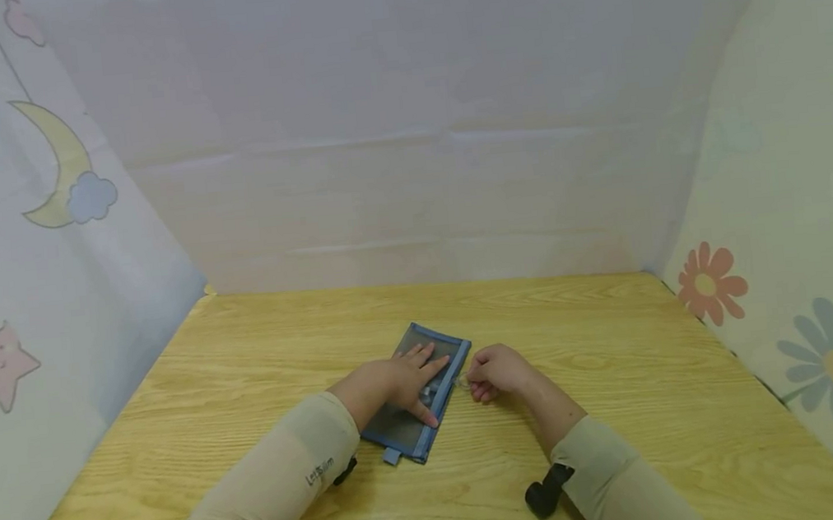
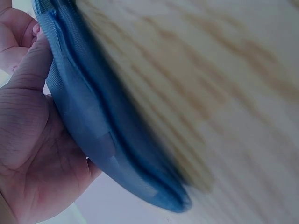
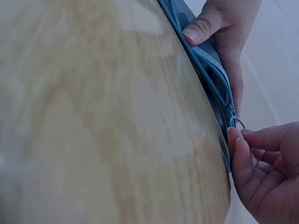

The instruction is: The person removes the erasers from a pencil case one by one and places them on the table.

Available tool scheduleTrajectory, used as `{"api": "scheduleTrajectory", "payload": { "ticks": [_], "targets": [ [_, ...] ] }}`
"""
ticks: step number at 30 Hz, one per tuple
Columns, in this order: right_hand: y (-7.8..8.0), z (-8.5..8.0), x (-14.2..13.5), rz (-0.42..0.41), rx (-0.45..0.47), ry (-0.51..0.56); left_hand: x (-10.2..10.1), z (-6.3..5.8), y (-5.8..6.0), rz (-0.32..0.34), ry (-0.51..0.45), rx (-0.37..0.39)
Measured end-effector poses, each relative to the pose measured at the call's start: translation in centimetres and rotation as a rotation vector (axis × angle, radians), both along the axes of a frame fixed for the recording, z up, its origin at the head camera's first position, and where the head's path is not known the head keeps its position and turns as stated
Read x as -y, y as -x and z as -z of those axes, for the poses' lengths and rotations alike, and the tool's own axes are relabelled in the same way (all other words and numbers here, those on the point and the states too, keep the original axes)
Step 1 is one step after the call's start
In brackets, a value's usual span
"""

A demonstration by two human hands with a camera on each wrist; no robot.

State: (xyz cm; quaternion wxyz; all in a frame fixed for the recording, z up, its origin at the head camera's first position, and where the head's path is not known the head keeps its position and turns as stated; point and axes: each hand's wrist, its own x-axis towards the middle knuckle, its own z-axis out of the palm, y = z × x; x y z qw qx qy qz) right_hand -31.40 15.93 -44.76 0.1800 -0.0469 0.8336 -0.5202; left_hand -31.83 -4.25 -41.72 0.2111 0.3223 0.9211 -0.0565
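Note:
A blue-edged zip pouch with dark see-through mesh lies slanted on the table. My left hand presses flat on top, fingers spread, thumb near the zip edge. Something pale shows beneath the mesh beside that hand. At the pouch's right edge my right hand pinches the loop of the zipper pull between thumb and fingertip. The right wrist view shows the zipper running from the left thumb down to the pull. In the left wrist view the pouch's blue side stands beside the left palm.
The wood-grain table reaches back to a pale wall sheet. Side sheets carry a moon on the left and flowers on the right. A small fabric tab sticks out from the pouch's near end.

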Motion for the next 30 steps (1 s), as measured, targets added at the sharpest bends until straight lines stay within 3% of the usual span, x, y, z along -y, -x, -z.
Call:
{"api": "scheduleTrajectory", "payload": {
  "ticks": [30],
  "targets": [
    [2.0,0.4,-0.7,0.134,0.023,0.021,0.0,0.5,0.2,0.008,0.012,-0.012]
  ]
}}
